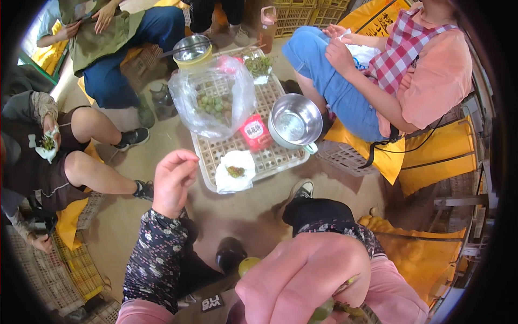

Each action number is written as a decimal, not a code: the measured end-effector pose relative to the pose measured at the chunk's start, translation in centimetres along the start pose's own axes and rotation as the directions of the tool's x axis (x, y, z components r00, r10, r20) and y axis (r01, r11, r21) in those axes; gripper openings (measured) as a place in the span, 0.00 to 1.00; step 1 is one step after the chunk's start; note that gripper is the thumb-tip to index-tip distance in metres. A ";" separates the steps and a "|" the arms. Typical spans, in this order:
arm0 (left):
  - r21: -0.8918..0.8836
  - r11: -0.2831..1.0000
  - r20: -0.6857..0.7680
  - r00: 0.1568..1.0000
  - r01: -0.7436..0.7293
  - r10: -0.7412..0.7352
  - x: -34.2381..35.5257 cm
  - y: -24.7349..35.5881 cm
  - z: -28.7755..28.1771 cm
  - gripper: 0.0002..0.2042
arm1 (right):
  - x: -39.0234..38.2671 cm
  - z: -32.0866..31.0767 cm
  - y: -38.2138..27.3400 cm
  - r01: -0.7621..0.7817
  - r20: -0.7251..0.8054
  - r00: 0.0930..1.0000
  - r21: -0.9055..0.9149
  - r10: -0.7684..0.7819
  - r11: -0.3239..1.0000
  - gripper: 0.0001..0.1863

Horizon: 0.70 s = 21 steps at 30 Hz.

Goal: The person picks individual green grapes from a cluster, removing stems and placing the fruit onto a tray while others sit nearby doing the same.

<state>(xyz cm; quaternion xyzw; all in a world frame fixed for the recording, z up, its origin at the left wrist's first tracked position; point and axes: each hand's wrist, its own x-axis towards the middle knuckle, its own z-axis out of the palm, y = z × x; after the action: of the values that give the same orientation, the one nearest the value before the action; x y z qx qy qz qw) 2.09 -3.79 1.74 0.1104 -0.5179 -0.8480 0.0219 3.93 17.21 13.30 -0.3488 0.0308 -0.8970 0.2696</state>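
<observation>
My left hand (175,181) is raised beside the near left corner of the white plastic crate (204,170). Its thumb and forefinger are pinched together; whatever may be between them is too small to make out. Close below me, my right hand (307,270) is curled, its back covering much of what it holds. Green grapes (324,310) and bits of stem show around its edges. On the crate, a white tissue (229,182) bears a small stripped grape stem (236,171). Behind it sits a clear plastic bag (183,102) with grapes (216,105) inside.
A metal cup (294,119), a red packet (256,132), a metal pot (193,51) and stripped stems (258,66) share the crate. A brown bottle (267,29) stands behind. Other people sit around it, one in a checked apron (396,51). A dark bottle (230,255) is near my feet.
</observation>
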 end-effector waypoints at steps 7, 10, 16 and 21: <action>0.005 1.000 -0.013 1.000 0.004 -0.004 -0.2 -0.3 0.4 0.02 | 2.7 -0.3 -2.7 -0.103 0.155 0.972 -0.387 0.175 0.916 0.05; -0.003 1.000 -0.028 1.000 0.012 -0.012 -0.5 -0.3 0.1 0.03 | 3.3 0.1 -4.0 -0.220 0.095 0.952 -0.447 0.290 0.867 0.06; -0.040 0.996 -0.159 0.984 0.075 -0.080 0.8 -1.1 -0.2 0.14 | 4.0 -3.1 -5.2 -0.324 -0.247 0.923 -0.912 0.294 0.251 0.05; 0.047 0.997 -0.205 0.978 0.060 -0.049 0.9 -0.4 -0.5 0.19 | 3.9 -9.6 -4.3 -0.416 -0.436 0.871 -0.900 0.224 -0.134 0.07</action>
<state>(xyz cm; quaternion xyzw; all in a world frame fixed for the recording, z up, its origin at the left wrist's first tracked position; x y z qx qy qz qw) 1.32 -4.20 1.00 0.2113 -0.5321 -0.8185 0.0486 -6.57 17.61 9.48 -0.3526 0.7624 -0.5228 0.1453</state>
